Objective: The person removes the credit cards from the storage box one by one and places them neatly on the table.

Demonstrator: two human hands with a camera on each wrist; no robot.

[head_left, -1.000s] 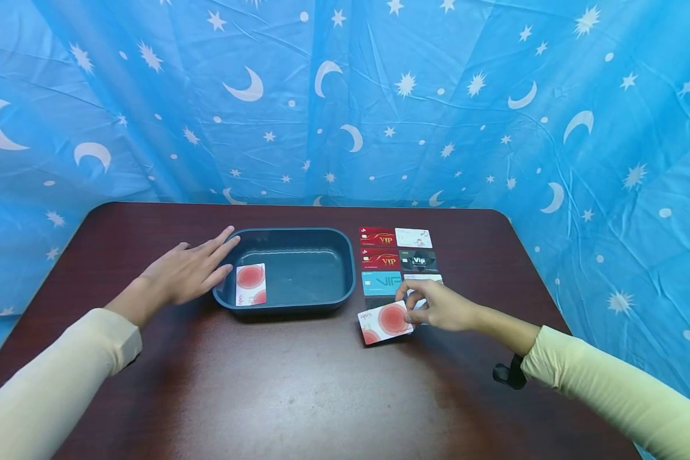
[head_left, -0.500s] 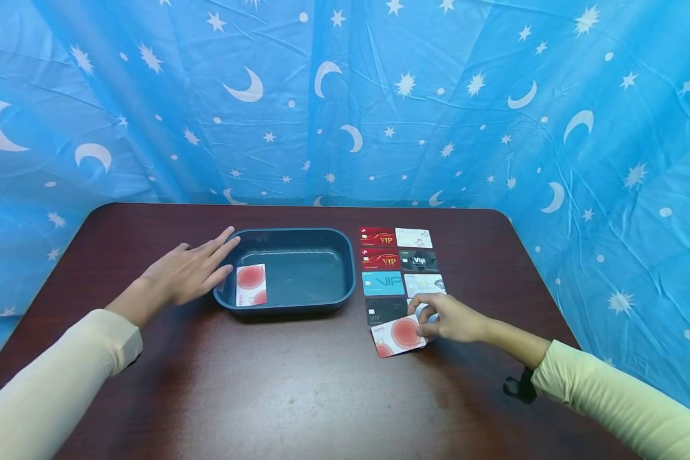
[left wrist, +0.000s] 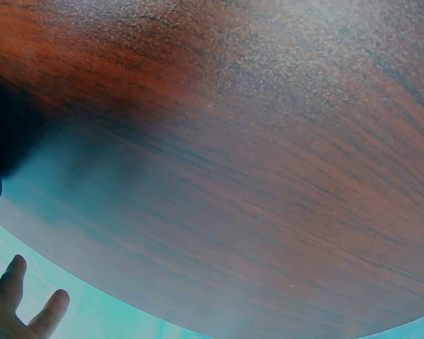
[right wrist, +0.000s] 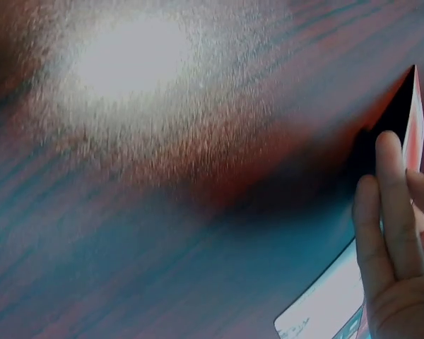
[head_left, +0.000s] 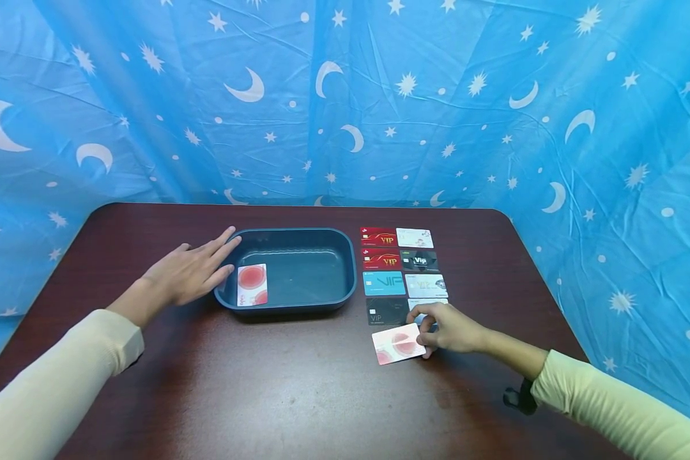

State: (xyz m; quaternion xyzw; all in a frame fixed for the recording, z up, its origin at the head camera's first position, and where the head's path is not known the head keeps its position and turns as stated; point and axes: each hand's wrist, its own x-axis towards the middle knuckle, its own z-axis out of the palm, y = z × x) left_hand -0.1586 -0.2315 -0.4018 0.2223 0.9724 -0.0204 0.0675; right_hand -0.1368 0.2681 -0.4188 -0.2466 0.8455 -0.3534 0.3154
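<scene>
My right hand point(head_left: 451, 327) pinches a white card with pink-red circles point(head_left: 398, 344) by its right end, just in front of the black VIP card point(head_left: 386, 311). In the right wrist view the pinched card point(right wrist: 414, 127) appears nearly edge-on, its near side tilted up over the table. Partly behind those fingers lies a pale card point(head_left: 428, 304). My left hand point(head_left: 186, 275) rests with spread, straight fingers on the left rim of a dark blue tray point(head_left: 299, 306). A matching pink-circle card point(head_left: 252, 285) lies inside the tray at the left.
Right of the tray, cards lie in two columns: two red VIP cards point(head_left: 378, 237), a teal one point(head_left: 384, 283), a dark one point(head_left: 419, 260) and white ones point(head_left: 414, 238). A blue curtain point(head_left: 345, 108) hangs behind the brown table point(head_left: 264, 396).
My right hand has moved the pink-circle card toward me and slightly right, uncovering the black VIP card and other cards behind it. The left hand stays at the tray rim.
</scene>
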